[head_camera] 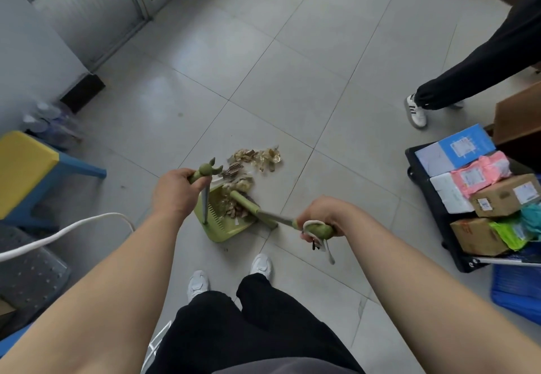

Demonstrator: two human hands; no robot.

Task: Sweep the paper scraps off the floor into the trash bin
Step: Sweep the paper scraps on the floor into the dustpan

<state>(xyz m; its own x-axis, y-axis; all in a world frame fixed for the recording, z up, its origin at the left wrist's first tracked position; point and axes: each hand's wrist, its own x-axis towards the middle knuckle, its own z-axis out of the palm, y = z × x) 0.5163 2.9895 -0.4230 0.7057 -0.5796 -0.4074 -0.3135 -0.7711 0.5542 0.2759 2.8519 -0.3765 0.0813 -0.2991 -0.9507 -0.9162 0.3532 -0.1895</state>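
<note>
Head view: left hand (172,195) grips the upright dustpan (216,227) handle; right hand (317,218) grips the broom (244,202), shaft angled leftward. Loose paper scraps (257,158) lie just beyond the pan's mouth, nearer the left hand.

Tiled storeroom-like room: trolley (420,195) of parcels (503,199), plastic stool (26,162).
</note>
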